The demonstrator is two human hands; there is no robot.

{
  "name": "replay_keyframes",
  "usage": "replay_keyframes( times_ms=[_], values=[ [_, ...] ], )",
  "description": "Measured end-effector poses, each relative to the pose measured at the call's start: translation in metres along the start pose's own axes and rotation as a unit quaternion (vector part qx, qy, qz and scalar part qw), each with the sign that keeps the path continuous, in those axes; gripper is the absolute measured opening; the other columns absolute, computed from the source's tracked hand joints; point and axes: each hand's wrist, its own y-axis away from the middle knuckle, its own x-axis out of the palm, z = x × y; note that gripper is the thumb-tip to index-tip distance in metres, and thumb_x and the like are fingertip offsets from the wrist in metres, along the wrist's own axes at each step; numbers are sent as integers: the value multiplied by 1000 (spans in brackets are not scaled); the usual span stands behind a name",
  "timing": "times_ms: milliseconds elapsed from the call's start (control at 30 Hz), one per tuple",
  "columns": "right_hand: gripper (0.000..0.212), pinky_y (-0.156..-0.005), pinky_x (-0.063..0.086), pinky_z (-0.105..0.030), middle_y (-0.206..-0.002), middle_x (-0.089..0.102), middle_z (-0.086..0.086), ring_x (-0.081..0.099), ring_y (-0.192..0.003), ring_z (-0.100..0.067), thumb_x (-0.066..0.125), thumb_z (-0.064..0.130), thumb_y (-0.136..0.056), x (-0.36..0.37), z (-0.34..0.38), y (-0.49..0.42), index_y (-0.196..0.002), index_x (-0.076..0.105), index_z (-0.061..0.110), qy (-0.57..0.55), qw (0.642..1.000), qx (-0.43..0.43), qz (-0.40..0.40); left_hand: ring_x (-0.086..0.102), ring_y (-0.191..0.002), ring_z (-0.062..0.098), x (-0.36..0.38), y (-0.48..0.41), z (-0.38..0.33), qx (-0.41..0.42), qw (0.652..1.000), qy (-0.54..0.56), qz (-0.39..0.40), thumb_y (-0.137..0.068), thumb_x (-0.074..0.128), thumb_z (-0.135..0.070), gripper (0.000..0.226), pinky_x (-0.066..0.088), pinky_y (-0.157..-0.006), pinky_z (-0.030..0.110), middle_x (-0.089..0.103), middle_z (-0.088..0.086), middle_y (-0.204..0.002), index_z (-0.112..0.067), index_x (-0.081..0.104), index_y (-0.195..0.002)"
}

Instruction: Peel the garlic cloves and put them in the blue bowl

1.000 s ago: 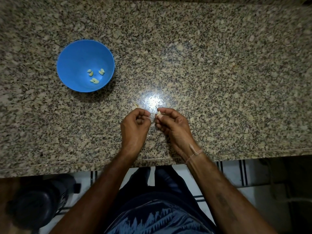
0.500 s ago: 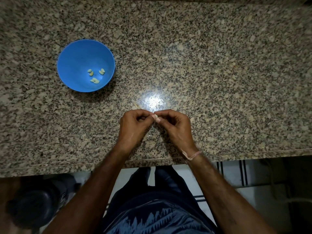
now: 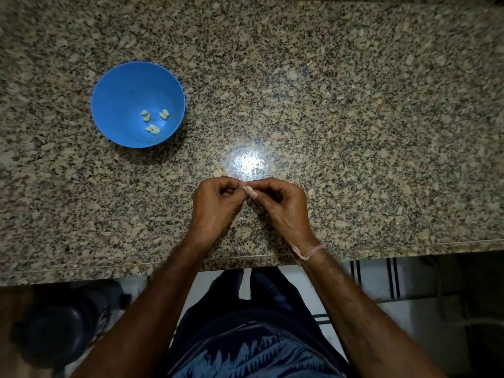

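- While both hands hover over the near strip of the speckled stone worktop (image 3: 354, 132), the left hand (image 3: 215, 205) and right hand (image 3: 283, 205) sit knuckle to knuckle, fingers curled inward.
- Right where they meet is a pale garlic clove (image 3: 248, 189). Each hand's grip pinches it between thumb and fingertip, one from either side.
- The clove is held just clear of the stone. It is too small to tell how much skin it carries.
- The blue bowl (image 3: 109, 85) stands upright on the worktop, well apart from the grip, beyond it and off to its left.
- In the bottom of the bowl lie a few yellowish peeled cloves (image 3: 152, 121), gathered on the side nearer the grip.
- Just beyond the grip, a bright glare (image 3: 249, 163) shines off the stone.
- A pale scrap (image 3: 219, 170) lies just left of that shine, close past the left hand's knuckles.
- A thin pinkish band (image 3: 309, 252) circles the right wrist, behind the grip at the worktop's near edge.
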Motion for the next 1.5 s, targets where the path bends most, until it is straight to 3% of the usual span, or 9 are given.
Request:
replay_keyframes(
  times_ms=[167,267,367,500,600,900,1100,1333,1500],
  values=[
    [19,-87,62,-36,-99,78,-2,75,-96,-22,77,7,-93,0,0,-1,-112,79,9,-7,1000,29,9,72,-74,15,4,-1,5,-1,1000,-14,-15,-90,77,-27,10,58,-67,29,76,-2,-77,-18,79,-92],
    [20,-87,61,-50,-99,76,-16,71,-97,-41,73,6,-96,0,2,1,-115,77,8,-52,997,58,22,70,-72,8,6,0,6,2,999,-41,-30,-93,73,-26,10,52,-63,18,74,-4,-78,-17,77,-95],
    [18,-93,62,-48,-105,75,-22,73,-101,-38,74,3,-94,1,2,1,-112,74,-1,-91,992,88,26,68,-74,2,7,2,5,10,998,-56,-30,-94,74,-28,12,48,-59,9,73,-6,-80,-17,75,-95],
    [15,-86,60,-47,-101,71,-32,70,-88,-31,74,6,-95,3,-1,-2,-109,74,-1,-102,989,106,18,66,-70,-2,8,1,7,-3,998,-53,-32,-94,74,-30,14,46,-58,8,73,-4,-82,-16,75,-97],
    [16,-82,60,-36,-102,74,-26,69,-84,-24,67,2,-99,2,-2,-2,-113,74,0,-111,987,114,14,66,-69,-2,9,0,6,-4,997,-61,-36,-94,73,-24,11,46,-58,8,73,-4,-82,-14,75,-97],
    [15,-84,60,-33,-94,78,-14,73,-88,-21,63,-1,-100,0,-4,-4,-109,72,7,-208,965,160,5,69,-77,10,11,1,8,-7,995,-67,-68,-93,71,-20,9,47,-60,8,74,-3,-85,-14,76,-98],
    [14,-80,60,-33,-96,76,-15,68,-83,-23,68,-1,-98,0,-4,-4,-111,71,-1,-151,981,119,18,72,-74,4,12,5,-1,10,999,-7,-44,-94,75,-21,9,54,-64,14,76,-2,-84,-14,76,-100],
    [11,-85,64,-43,-95,74,-25,74,-90,-42,71,1,-97,-1,-3,-2,-107,71,-3,-70,995,71,-1,70,-78,2,9,4,-2,64,995,-69,-40,-92,75,-19,7,54,-64,14,74,-6,-89,-14,79,-96],
    [8,-80,64,-33,-91,75,-20,76,-85,-29,72,2,-96,2,-1,-1,-104,72,-1,-52,997,53,-13,69,-75,6,8,4,-1,78,993,-82,-33,-91,74,-28,16,55,-65,17,74,-5,-86,-14,78,-97]
  ],
)
